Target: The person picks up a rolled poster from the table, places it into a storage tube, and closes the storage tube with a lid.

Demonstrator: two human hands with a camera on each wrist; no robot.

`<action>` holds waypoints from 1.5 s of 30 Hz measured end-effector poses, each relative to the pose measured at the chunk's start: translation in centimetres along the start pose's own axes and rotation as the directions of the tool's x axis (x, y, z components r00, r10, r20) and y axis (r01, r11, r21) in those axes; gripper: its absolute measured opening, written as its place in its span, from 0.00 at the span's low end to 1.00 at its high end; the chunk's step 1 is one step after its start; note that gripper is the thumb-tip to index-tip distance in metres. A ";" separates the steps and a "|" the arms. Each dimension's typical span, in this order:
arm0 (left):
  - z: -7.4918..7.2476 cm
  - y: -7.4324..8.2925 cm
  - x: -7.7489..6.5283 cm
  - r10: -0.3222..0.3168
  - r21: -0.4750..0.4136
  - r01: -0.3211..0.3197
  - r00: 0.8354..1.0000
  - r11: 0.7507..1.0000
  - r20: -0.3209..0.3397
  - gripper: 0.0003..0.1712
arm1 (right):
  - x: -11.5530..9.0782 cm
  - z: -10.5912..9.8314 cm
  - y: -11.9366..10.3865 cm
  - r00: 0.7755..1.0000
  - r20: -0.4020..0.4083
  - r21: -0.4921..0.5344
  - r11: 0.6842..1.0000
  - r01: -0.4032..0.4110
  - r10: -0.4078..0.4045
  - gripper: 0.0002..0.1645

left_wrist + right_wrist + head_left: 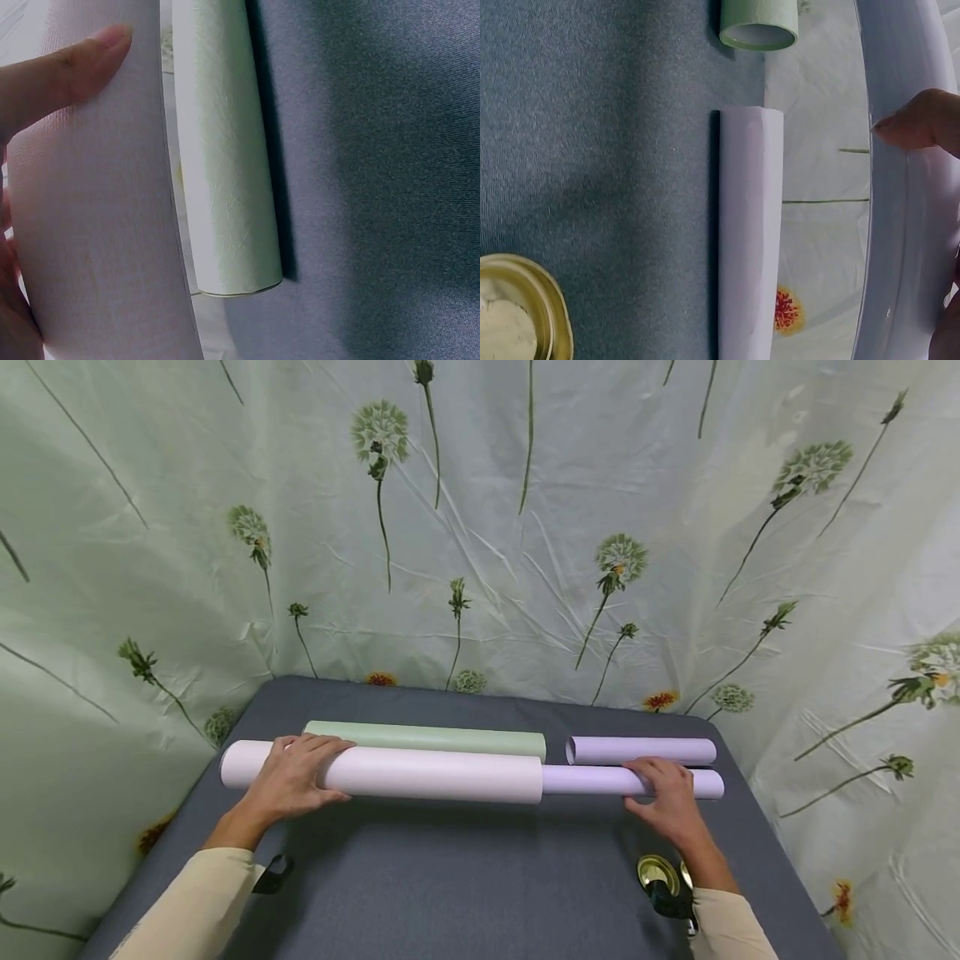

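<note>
My left hand [294,777] grips a wide pale pink tube [442,774] near its left part, thumb below and fingers over the top. In my right hand [666,797] is a narrower lilac tube [581,780], pinched between thumb and fingers. The lilac tube's left end runs into the pink tube's right end, and both lie in one level line above the table. In the left wrist view, my thumb presses on the pink tube [105,217]. The right wrist view shows my thumb on the lilac tube [904,225].
Behind the held tubes, a green tube [427,737] and a second lilac tube [641,750] lie on the grey cloth-covered table [450,885]. A round gold lid [658,872] lies by my right wrist. A dandelion-print curtain [495,527] hangs behind the table.
</note>
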State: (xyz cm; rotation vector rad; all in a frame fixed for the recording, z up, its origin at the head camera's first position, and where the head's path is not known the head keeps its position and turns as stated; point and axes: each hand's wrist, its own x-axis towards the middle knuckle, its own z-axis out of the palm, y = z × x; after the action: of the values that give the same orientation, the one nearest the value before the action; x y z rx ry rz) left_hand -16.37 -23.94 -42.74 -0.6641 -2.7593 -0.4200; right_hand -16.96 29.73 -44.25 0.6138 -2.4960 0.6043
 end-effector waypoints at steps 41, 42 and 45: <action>-0.1 -0.1 -0.1 -0.012 0.027 0.013 1.000 1.000 -0.006 0.41 | 1.2 3.2 -2.9 1.000 -0.003 0.017 1.000 -0.019 0.019 0.30; -0.1 -0.1 -0.1 -0.014 0.027 0.014 1.000 1.000 -0.007 0.41 | 1.3 3.3 -2.9 1.000 -0.001 0.018 1.000 -0.021 0.021 0.30; 0.0 0.0 -0.1 -0.015 0.022 0.015 1.000 1.000 -0.007 0.41 | 1.3 3.5 -3.1 1.000 0.006 0.015 1.000 -0.024 0.024 0.30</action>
State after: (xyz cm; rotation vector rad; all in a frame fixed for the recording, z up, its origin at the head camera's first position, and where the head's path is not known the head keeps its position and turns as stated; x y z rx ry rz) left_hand -16.29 -24.01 -42.75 -0.6363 -2.7599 -0.3935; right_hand -17.58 25.04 -45.32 0.5929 -2.5096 0.6320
